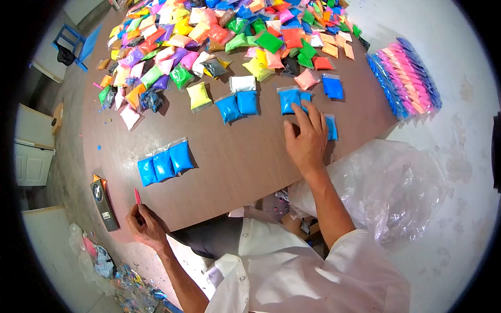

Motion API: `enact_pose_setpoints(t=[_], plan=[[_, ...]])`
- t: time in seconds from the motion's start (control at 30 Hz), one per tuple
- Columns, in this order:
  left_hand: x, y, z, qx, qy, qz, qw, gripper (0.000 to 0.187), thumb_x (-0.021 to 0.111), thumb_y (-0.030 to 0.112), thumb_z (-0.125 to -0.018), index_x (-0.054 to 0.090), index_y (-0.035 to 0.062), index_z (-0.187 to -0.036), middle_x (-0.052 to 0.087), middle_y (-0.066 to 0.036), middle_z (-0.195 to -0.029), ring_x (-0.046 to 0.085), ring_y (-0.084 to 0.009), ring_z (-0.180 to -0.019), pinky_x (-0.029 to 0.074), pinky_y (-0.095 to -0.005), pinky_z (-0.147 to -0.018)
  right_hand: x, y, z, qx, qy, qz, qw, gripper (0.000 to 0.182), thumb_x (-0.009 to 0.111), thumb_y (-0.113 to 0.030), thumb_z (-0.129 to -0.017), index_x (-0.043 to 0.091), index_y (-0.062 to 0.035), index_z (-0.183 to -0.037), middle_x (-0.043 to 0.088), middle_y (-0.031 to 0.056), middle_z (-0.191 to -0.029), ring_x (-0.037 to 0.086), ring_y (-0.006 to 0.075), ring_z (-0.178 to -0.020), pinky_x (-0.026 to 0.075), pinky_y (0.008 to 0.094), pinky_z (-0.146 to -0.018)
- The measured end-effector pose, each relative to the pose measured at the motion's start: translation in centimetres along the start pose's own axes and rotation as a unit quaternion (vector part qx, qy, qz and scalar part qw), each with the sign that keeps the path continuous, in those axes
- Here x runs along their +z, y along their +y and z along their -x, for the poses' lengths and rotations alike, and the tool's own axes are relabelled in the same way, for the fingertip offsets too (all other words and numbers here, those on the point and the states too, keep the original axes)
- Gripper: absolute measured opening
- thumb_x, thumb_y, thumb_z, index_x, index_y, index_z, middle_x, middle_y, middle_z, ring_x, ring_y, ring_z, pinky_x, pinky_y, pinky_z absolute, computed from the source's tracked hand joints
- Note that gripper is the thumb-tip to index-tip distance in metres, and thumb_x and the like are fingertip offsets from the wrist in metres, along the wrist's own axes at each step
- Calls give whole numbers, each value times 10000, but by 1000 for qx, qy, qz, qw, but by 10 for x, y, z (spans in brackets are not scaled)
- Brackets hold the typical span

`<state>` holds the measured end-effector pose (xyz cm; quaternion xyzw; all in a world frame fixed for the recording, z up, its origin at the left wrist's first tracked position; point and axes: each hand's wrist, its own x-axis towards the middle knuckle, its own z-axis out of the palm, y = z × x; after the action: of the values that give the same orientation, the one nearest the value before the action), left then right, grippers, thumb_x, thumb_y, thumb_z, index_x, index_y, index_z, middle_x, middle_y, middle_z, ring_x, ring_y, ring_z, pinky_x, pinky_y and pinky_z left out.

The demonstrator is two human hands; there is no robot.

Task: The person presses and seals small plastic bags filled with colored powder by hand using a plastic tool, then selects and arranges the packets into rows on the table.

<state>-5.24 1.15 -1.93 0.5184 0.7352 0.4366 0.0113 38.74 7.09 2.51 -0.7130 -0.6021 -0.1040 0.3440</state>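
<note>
My left hand (147, 228), at the table's near left edge, pinches a thin pinkish-red stick-like piece (137, 195) that points upward. A joined row of blue packets (163, 165) lies just beyond it. My right hand (306, 141) reaches over the table with fingers stretched and thumb apart. Its fingertips are at a pair of blue packets (287, 101) and partly cover them. Another blue packet (332, 128) shows beside that hand, partly hidden. Farther off lie a single blue packet (333, 87) and two blue packets (237, 106) with a white packet (242, 83) touching them.
A big heap of colourful packets (209, 31) covers the far side of the brown table (235, 151). Stacked blue and pink packet strips (404, 78) sit at right. Clear plastic sheeting (381, 182) hangs by the right edge. A dark box-like object (105, 206) lies at left.
</note>
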Motion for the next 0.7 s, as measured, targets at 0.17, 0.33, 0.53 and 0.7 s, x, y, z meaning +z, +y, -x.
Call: enact_pose_setpoints(t=[0.17, 0.33, 0.53, 0.7], plan=[[1, -8, 0, -7, 0, 2, 1000, 197, 669, 176, -1062, 717, -12, -1094, 695, -63, -953, 620, -137, -844, 523, -294, -769, 17, 17, -11, -24, -34, 23, 999, 372, 750, -186, -890, 722, -95, -1249, 678, 91, -1325, 565, 324, -1312, 411, 509, -1080], [3, -16, 1, 15, 4, 10, 1000, 195, 674, 177, -1062, 710, -9, -1107, 694, -61, -963, 617, -135, -841, 522, -293, -762, 5, 5, 2, -61, -56, -2, 997, 367, 762, -169, -878, 724, -101, -1237, 690, 81, -1292, 595, 297, -1281, 399, 505, -1099], [0, -8, 1, 2, -2, 7, 1000, 164, 689, 140, -1043, 715, -13, -1095, 694, -88, -973, 634, -172, -829, 532, -319, -733, -23, 9, 17, -124, -121, -21, 985, 291, 773, -135, -851, 755, -104, -1140, 699, 82, -1251, 626, 279, -1248, 384, 504, -1132], [3, -10, 1, -3, 7, 34, 999, 169, 686, 146, -1045, 716, -12, -1096, 688, -89, -960, 627, -171, -811, 527, -321, -716, -24, 9, 20, -78, -87, -52, 992, 281, 780, -90, -828, 763, -90, -1109, 702, 86, -1260, 632, 286, -1246, 387, 507, -1133]])
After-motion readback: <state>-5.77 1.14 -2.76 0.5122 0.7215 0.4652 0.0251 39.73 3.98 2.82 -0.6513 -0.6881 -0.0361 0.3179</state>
